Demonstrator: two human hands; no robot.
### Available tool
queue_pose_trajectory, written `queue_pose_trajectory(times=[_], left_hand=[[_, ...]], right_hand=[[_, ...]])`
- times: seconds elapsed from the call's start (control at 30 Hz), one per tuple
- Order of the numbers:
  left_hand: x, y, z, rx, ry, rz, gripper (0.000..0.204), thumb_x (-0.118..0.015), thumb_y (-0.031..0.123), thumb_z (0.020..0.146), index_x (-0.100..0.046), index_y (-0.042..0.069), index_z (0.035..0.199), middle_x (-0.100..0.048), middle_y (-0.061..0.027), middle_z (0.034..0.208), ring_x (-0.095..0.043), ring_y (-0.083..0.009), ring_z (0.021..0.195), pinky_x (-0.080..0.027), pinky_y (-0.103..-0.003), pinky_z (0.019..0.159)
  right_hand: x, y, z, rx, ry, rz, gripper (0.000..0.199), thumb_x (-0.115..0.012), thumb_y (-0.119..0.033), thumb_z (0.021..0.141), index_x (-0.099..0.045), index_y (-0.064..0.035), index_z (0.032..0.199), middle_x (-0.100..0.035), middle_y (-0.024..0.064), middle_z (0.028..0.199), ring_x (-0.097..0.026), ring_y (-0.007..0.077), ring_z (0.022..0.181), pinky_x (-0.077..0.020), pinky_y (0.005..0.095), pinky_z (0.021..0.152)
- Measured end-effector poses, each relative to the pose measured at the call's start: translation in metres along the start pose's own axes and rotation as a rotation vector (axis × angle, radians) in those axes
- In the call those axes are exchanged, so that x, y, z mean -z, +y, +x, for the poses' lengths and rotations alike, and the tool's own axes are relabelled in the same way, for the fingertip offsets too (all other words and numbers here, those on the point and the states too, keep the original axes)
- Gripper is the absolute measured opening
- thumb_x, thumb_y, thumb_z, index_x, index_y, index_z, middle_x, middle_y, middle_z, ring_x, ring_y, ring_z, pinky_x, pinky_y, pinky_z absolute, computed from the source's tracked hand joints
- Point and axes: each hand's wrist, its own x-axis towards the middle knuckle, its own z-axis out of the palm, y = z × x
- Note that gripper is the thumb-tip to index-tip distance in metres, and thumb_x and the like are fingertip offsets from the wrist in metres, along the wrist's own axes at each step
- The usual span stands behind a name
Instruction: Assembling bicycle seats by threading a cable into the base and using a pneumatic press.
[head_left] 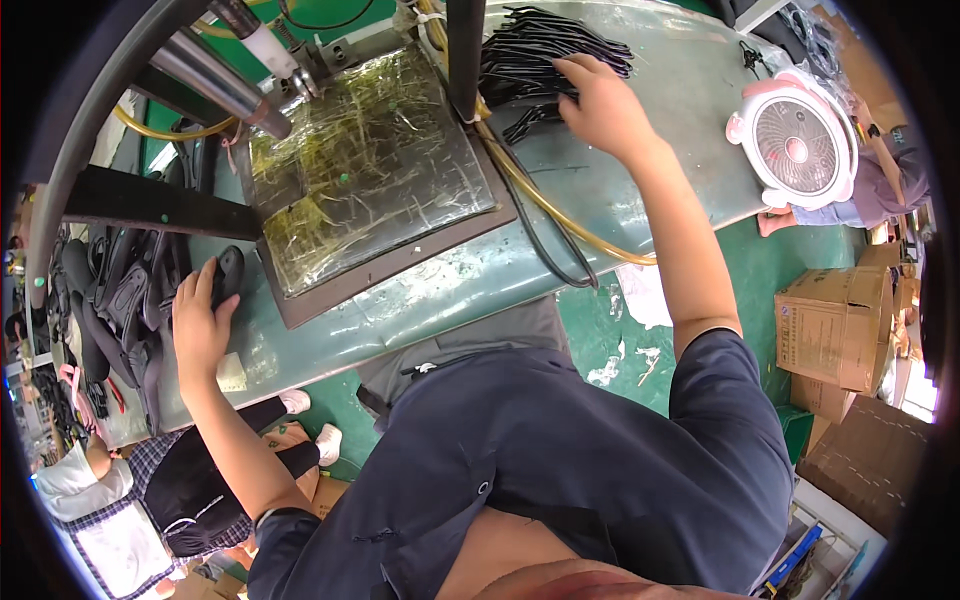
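Note:
At the left, my left hand (pixel 198 325) is at the edge of a heap of black moulded parts (pixel 130 290), shaped like bicycle saddles. One rounded black saddle-like part (pixel 231 271) sits between its thumb and fingers. Across the table, my right hand (pixel 606 108) reaches over a pile of thin black strips (pixel 530 55). Its thumb and forefinger are spread apart, touching the strips at the pile's near right side. Between the hands lies a dark flat press plate (pixel 370 170) covered with wrinkled, yellowish clear film.
Metal press rods (pixel 215 80) and a dark frame bar (pixel 165 203) stand over the plate. A yellow hose (pixel 560 213) and a black cable cross the green table (pixel 440 290). A white-pink fan (pixel 795 145) stands at right; cardboard boxes (pixel 835 325) are beyond. Other people are at both sides.

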Motion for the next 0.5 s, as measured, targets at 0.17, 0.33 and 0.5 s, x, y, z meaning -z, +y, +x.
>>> queue_pose_trajectory(times=[0.17, 0.33, 0.5], left_hand=[[0.042, 0.157, 0.021, -0.312, 0.117, -0.291, 0.069, -0.086, 0.025, 0.084, -0.063, 0.006, 0.147, -0.067, -0.021, 0.127, -0.063, -0.0416, 0.12, -0.047, -0.053, 0.105], [0.031, 0.239, 0.046, -0.394, 0.179, -0.302, 0.062, -0.085, 0.025, 0.086, -0.064, 0.007, 0.142, -0.063, -0.0157, 0.128, -0.059, -0.0376, 0.128, -0.045, -0.052, 0.111], [0.018, 0.168, 0.025, -0.294, 0.303, -0.368, 0.054, -0.086, 0.026, 0.086, -0.07, 0.004, 0.133, -0.068, -0.0148, 0.138, -0.057, -0.0407, 0.14, -0.044, -0.054, 0.118]], right_hand=[[-0.016, -0.008, 0.034, 0.025, -0.013, -0.154, 0.063, -0.08, -0.021, 0.087, -0.063, -0.0049, 0.146, -0.069, 0.0193, 0.124, -0.063, 0.0411, 0.122, -0.0545, 0.0482, 0.105], [0.009, -0.01, 0.038, -0.036, 0.077, -0.102, 0.059, -0.079, -0.019, 0.076, -0.071, -0.0035, 0.132, -0.069, 0.0183, 0.118, -0.067, 0.0389, 0.108, -0.0573, 0.0484, 0.097], [0.075, -0.039, -0.033, -0.433, 0.196, 0.527, 0.06, -0.072, 0.0, 0.075, -0.067, -0.0001, 0.134, -0.066, 0.0067, 0.111, -0.056, 0.0116, 0.079, -0.0529, 0.0276, 0.078]])
